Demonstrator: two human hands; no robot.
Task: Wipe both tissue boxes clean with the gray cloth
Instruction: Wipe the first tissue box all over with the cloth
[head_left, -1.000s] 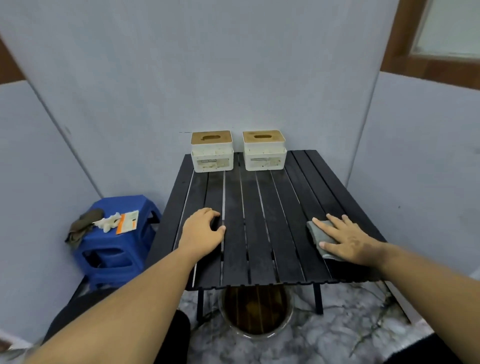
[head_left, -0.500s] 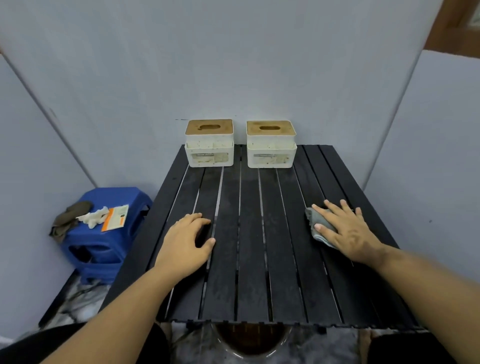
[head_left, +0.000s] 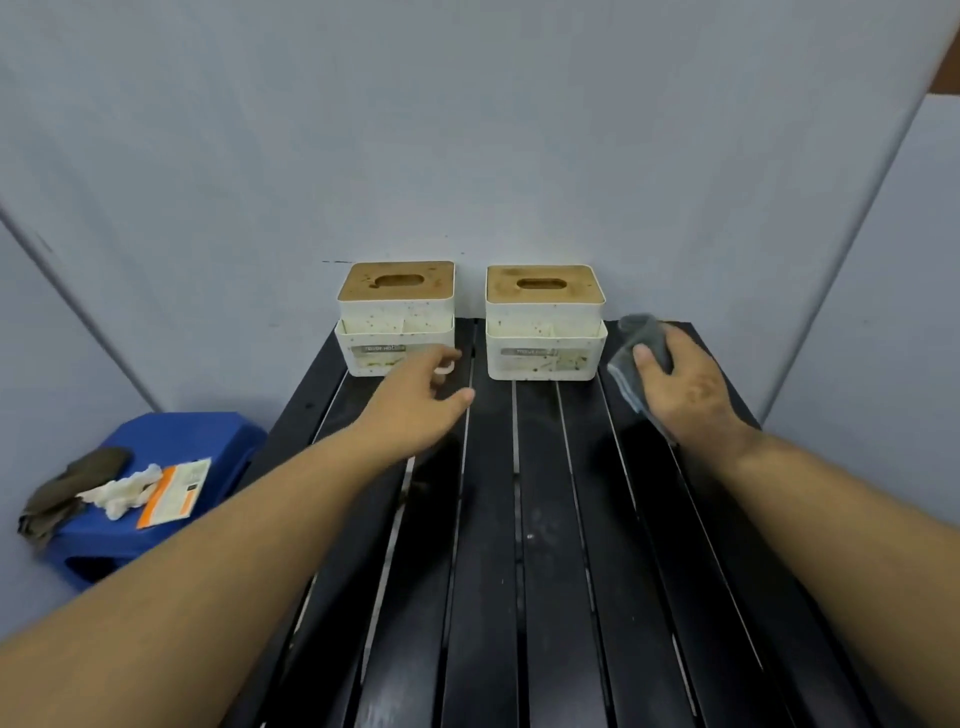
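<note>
Standing side by side at the far end of the worktop (head_left: 540, 545), the left tissue box (head_left: 396, 332) and the right tissue box (head_left: 545, 332) are seen close to the wall, with a narrow gap kept between them. Each box is made of white speckled plastic in two stepped tiers and is capped by a flat tan wooden lid with a rounded oblong slot. A grey label strip is carried on the lower front of each box; its small writing is too blurred to be read. Brownish stains are scattered over both fronts.

Just right of the right tissue box, the gray cloth (head_left: 641, 353) is held bunched in the right hand (head_left: 685, 389), the thumb pressed over its soft folds, so that grip is closed around the cloth, above the worktop. In front of the left tissue box, the left hand (head_left: 421, 400) is stretched out with loosely spread fingers; its grip is wide and nothing is held, and the fingertips overlap the box's lower right corner in view, though contact cannot be told.

The worktop is formed of long black slats with thin pale gaps. Left of the worktop and lower down, a blue plastic stool (head_left: 171, 483) is seen, bearing an olive rag (head_left: 67, 493), a crumpled white tissue (head_left: 124, 493) and an orange-and-white packet (head_left: 174, 493) whose print cannot be read.
</note>
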